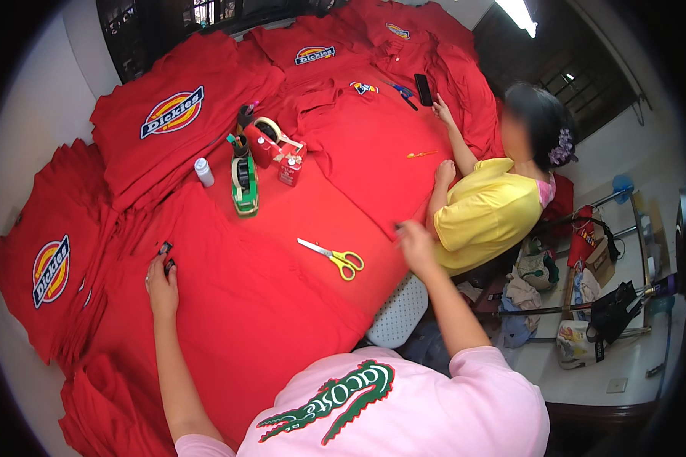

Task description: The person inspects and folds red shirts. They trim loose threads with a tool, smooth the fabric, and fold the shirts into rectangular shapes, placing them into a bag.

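Note:
A red shirt (229, 305) lies spread over the near left of the table. On its left part rests my left hand (162, 288), fingers stretched out, touching a small black piece (165, 249) with light marks. I cannot tell what this piece is. To the right, my right hand (417, 247) is raised near the table edge, fingers closed on a small dark thing whose kind I cannot make out. Scissors with yellow handles (346, 263) lie between my hands, blades pointing left. Another red shirt (373, 164) with a chest print lies flat beyond them.
Red shirts with printed logos (171, 114) are piled along the back and left. A green tape dispenser (245, 186), a red tape dispenser (264, 145) and a white bottle (204, 172) stand mid-table. A person in yellow (480, 213) sits at the right, near a black phone (423, 90).

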The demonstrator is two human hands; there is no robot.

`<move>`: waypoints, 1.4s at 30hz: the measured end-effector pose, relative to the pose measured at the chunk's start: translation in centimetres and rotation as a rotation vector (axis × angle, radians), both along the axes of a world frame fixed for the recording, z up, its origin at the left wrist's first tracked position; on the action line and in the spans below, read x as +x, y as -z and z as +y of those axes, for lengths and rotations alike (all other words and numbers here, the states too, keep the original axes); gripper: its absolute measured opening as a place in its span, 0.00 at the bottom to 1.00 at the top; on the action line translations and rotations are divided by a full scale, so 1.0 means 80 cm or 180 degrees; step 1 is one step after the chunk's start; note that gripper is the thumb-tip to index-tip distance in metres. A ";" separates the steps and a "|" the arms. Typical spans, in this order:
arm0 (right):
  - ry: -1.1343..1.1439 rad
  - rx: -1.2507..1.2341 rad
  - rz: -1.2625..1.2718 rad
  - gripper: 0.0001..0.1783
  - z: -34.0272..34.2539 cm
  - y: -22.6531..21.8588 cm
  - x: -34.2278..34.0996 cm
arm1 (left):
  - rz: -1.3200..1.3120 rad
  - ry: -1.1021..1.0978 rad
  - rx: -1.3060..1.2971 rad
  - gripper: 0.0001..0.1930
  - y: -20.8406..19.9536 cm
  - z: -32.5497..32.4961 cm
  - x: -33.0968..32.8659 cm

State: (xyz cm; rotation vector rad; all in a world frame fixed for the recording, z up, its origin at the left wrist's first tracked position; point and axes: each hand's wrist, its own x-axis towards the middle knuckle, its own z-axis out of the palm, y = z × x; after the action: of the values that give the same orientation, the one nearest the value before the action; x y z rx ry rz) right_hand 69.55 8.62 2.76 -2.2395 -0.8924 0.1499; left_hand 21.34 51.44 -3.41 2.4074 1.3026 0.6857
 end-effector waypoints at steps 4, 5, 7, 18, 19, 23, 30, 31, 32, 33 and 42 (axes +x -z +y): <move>-0.1184 0.0054 0.0400 0.13 0.107 0.046 -0.122 | 0.0292 -0.0200 -0.0075 0.19 -0.011 0.024 0.050; -0.1408 0.0176 0.0308 0.13 0.130 0.069 -0.141 | 0.0402 -0.0206 -0.0210 0.18 -0.019 0.022 0.061; -0.1905 0.0117 0.0693 0.14 0.177 0.059 -0.189 | 0.0507 -0.0217 -0.0322 0.18 -0.024 0.015 0.060; -0.2329 -0.0186 0.0404 0.19 0.242 0.043 -0.219 | -0.2288 0.0020 -0.3248 0.21 -0.081 -0.051 0.034; -0.2285 -0.0135 0.0385 0.17 0.234 0.047 -0.206 | -0.2334 0.0172 -0.3554 0.22 -0.103 -0.079 0.028; -0.2256 -0.0218 -0.0272 0.19 0.169 0.046 -0.162 | -0.1573 0.0292 -0.3850 0.25 -0.112 -0.195 -0.009; -0.2134 -0.0824 -0.0317 0.20 0.113 0.045 -0.118 | -0.1835 -0.0295 -0.4138 0.26 -0.032 -0.317 -0.020; -0.2044 -0.0500 -0.0144 0.18 0.120 0.050 -0.118 | -0.2109 -0.0364 -0.4049 0.25 -0.027 -0.321 -0.015; -0.2065 -0.0319 0.0134 0.17 0.129 0.058 -0.124 | -0.2172 -0.0439 -0.4010 0.25 -0.024 -0.324 -0.012; -0.2055 -0.0137 0.0407 0.16 0.139 0.066 -0.134 | -0.2164 -0.0446 -0.3987 0.25 -0.022 -0.326 -0.007; -0.2572 -0.0179 0.2838 0.14 0.213 0.052 -0.254 | -0.0942 -0.0331 -0.1927 0.24 -0.028 -0.329 0.049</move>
State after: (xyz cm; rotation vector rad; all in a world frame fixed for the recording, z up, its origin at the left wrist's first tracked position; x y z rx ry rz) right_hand 49.23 25.65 -1.43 -1.4422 -1.1766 1.4096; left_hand 25.22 25.13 -1.14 1.6992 1.2847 0.5460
